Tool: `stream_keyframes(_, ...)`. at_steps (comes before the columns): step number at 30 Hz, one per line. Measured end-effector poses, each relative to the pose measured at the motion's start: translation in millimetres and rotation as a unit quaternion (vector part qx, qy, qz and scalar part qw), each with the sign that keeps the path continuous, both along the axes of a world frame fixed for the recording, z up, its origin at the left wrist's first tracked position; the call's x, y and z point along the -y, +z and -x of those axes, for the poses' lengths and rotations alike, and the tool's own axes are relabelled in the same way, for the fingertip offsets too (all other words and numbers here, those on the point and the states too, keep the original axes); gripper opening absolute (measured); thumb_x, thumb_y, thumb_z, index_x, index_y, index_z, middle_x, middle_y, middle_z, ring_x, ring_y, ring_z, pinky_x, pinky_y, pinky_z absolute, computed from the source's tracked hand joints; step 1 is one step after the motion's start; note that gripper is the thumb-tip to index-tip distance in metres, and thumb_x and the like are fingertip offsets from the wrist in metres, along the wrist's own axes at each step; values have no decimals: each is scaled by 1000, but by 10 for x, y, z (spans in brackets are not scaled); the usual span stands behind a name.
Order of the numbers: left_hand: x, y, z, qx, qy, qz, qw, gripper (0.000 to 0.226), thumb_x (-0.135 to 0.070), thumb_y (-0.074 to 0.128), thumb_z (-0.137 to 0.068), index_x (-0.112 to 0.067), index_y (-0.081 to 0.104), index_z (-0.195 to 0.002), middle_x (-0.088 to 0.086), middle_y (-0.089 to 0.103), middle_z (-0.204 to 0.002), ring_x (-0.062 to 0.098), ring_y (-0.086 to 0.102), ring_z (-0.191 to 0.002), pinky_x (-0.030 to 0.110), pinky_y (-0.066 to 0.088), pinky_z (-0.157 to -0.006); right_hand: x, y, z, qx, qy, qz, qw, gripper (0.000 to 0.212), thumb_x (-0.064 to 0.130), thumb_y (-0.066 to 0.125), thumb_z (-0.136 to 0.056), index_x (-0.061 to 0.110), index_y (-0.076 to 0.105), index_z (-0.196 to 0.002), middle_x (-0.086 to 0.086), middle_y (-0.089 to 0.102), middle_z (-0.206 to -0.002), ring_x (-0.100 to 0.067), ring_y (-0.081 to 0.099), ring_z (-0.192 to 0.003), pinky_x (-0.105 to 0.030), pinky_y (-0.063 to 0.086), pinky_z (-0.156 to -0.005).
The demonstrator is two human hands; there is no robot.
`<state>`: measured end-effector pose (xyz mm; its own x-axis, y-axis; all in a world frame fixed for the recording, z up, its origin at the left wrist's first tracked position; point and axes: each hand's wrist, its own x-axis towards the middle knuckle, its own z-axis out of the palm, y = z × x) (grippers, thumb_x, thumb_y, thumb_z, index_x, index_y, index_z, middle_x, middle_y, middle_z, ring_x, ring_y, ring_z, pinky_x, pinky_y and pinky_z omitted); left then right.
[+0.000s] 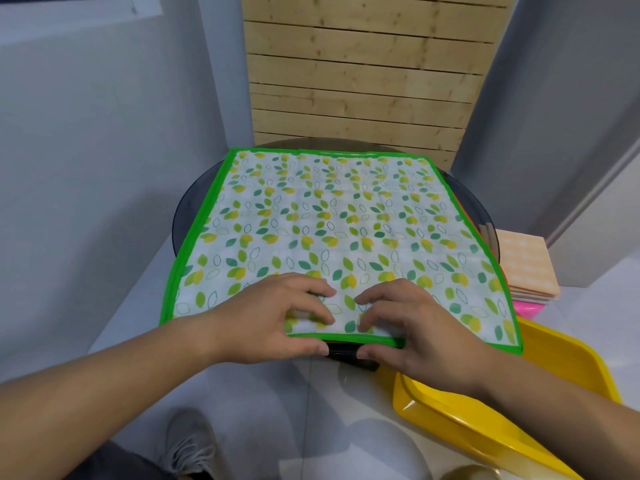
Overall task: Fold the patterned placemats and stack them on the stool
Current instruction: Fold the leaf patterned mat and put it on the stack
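A round dark glass desk (188,209) stands before a pale wooden slat panel (360,81); a yellow plastic tub (571,355) sits at its right.

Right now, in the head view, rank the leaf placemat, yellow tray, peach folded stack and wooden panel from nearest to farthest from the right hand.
1. Leaf placemat: the right hand pinches its near edge.
2. Yellow tray: just below, on the right.
3. Peach folded stack: farther off to the right.
4. Wooden panel: at the back.

The placemat (332,216) is thin matt cloth; the worktop (188,216) dark glossy glass; the tray (571,355) glossy yellow plastic; the panel (363,81) bare knotty wood.
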<state>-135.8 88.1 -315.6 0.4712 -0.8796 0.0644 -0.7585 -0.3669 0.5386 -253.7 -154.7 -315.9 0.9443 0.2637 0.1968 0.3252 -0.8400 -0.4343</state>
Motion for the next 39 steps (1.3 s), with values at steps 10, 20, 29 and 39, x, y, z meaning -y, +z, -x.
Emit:
stream_keyframes(10,34,128,-33,-31,30,34,999,51,-66,66,-74,-36,72,-115,-22,66,-118,-4,57,-116,25,47,-99,-11,170,-78,-14,-36,-88,995,11,36,78,-81,28,71,-76,20,66,-100,-3,58,-105,-21,45,-89)
stream_keyframes(20,121,788,-273,36,66,75,994,5,-32,75,-87,-30,78,-85,-21,73,-88,-2,65,-93,9,44,-75,26,648,-345,117,-93,-22,989,12,38,75,-82,27,71,-77,15,66,-87,-3,58,-87,-27,47,-75)
stream_keyframes(29,561,1461,-1028,177,98,-83,976,8,-27,66,-90,-22,72,-90,-10,72,-88,12,66,-87,35,55,-78,241,1204,-1167,181,-133,156,962,20,46,70,-86,26,70,-86,9,64,-85,-19,60,-83,-33,45,-64)
stream_keyframes(39,1133,776,-1860,116,259,-80,956,15,-32,55,-96,-22,58,-85,-3,66,-96,25,61,-95,37,50,-82,759,774,-2260,-4,-222,25,975,16,35,74,-84,22,68,-78,5,69,-79,-18,65,-79,-33,53,-72)
